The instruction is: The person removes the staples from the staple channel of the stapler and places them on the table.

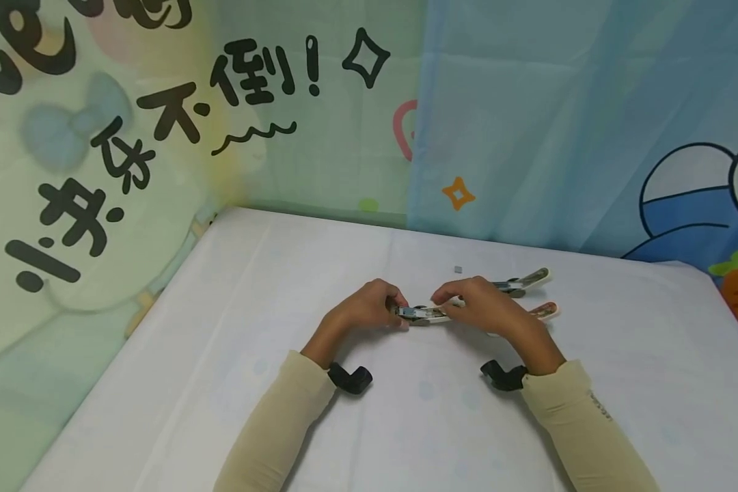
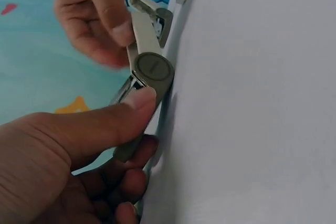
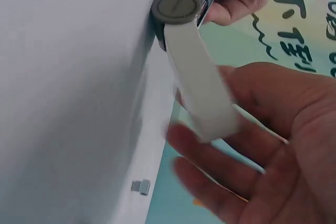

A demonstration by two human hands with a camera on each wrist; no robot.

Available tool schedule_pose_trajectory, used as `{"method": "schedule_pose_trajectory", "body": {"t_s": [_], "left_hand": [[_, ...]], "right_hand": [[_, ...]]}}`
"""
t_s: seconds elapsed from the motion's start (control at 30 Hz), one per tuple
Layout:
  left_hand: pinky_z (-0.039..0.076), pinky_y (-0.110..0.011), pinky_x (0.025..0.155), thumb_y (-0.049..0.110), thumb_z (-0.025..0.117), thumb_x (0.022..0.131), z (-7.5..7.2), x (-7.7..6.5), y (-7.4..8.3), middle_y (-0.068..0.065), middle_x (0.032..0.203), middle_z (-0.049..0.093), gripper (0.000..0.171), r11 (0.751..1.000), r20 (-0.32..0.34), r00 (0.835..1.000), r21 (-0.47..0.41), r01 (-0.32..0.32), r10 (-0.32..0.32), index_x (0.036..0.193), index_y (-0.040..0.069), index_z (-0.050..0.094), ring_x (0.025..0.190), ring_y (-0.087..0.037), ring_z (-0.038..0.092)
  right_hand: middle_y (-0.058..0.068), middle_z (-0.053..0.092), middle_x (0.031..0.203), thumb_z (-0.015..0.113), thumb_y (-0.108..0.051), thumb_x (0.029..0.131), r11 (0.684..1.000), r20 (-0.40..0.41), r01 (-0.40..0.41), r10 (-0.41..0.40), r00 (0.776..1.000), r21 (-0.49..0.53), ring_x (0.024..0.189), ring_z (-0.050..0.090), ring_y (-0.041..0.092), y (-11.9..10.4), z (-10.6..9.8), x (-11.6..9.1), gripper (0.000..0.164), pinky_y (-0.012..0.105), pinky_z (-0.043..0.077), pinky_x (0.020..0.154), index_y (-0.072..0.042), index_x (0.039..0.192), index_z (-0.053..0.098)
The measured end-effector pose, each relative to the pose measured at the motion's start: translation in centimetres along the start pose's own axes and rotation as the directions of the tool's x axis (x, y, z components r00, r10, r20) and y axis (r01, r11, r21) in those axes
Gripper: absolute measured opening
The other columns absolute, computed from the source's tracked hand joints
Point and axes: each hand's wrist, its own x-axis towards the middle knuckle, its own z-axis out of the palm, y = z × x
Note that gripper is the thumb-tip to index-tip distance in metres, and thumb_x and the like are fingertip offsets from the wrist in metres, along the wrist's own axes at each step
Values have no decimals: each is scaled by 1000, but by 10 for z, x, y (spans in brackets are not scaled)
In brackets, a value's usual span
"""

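A stapler [image 1: 424, 314] with a long white handle [image 3: 199, 87] and a grey-green round pivot [image 2: 154, 66] is between the two hands above the white table. My left hand [image 1: 375, 305] pinches its grey-green end, thumb [image 2: 134, 109] on the side near the pivot. Metal parts show beside the thumb. My right hand [image 1: 482, 307] is at the white handle, fingers [image 3: 197, 142] spread and loosely bent beside and behind it, blurred. The right thumb lies close against the handle; whether it presses there is hard to tell.
Two more staplers lie right of the hands, one farther back [image 1: 523, 281] and one nearer [image 1: 545, 311], partly hidden by the right hand. A small grey staple strip [image 1: 458, 269] lies behind the hands on the white table [image 1: 381, 410]. Printed curtains [image 1: 529, 123] stand behind.
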Motion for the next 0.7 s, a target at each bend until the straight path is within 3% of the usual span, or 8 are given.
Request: {"method": "schedule_pose_trajectory", "body": {"t_s": [0.17,0.27,0.4,0.57,0.7], "left_hand": [[42,-24,57,10,86,74,2,1,-1,1,73,65,22,1000,-19,1000,-13,-13,13,92,7,73,62,-10,52],[42,-24,56,11,86,74,2,-1,0,1,72,66,21,1000,-17,1000,-14,0,-1,91,8,73,61,-10,53],[43,-24,56,11,85,75,2,-3,3,1,72,66,20,1000,-10,1000,-19,8,-8,91,8,74,61,-10,54],[42,-24,57,8,83,77,3,-4,7,1,73,65,17,1000,-10,1000,-4,12,-12,91,9,74,63,-10,52],[41,-24,57,8,81,77,3,-4,12,3,72,63,13,999,-13,1000,36,1,-1,87,10,73,64,-10,50]], "right_hand": [[4,64,96,71,-9,89,991,-191,106,-120,974,-83,93,57,23,-19,8,2,19,41,48,78,-4,107,69],[-1,64,91,69,-6,90,987,-152,157,-160,975,-32,83,58,15,-28,17,5,13,34,49,71,-4,102,70],[-4,62,87,69,-7,91,994,-57,112,-111,992,7,75,57,7,-31,29,8,9,28,48,66,-5,99,73],[-7,60,83,71,-11,90,997,-54,75,-77,996,-27,73,55,7,-29,35,10,7,28,46,64,-9,95,75],[-6,63,84,72,-9,89,998,-52,58,-57,997,26,74,57,8,-30,35,10,4,28,47,64,-8,92,74]]}}
